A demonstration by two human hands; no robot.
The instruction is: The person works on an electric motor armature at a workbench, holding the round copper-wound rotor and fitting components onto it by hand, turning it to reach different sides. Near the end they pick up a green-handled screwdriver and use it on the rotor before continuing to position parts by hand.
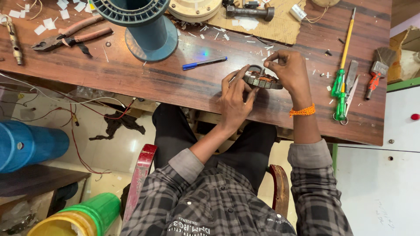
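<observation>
A round grey metal motor stator [261,79] with copper-coloured windings rests on the dark wooden table [175,83]. My left hand [235,99] grips its near left rim with the fingers curled around it. My right hand [289,72], with an orange thread band at the wrist, pinches the far right edge of the stator from above. Both forearms wear grey checked sleeves.
A blue pen [204,63] lies left of the stator. A large teal spool [142,22] and red-handled pliers [72,37] stand at the back left. Green-handled screwdrivers [340,85], scissors and a small brush [375,78] lie to the right. White paper scraps litter the table.
</observation>
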